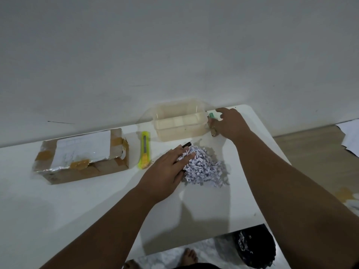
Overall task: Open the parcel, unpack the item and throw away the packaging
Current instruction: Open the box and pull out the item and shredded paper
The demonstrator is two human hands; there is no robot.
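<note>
Bin below table's near edge. Left hand, fingers flat, presses shredded paper mid-table; right hand pinches green-capped item beside clear tub at far edge. Opened parcel far-left; white wall behind.

A torn parcel lies toward the left edge of the white table. A cutter, clear tub and shredded paper lie centrally.
</note>
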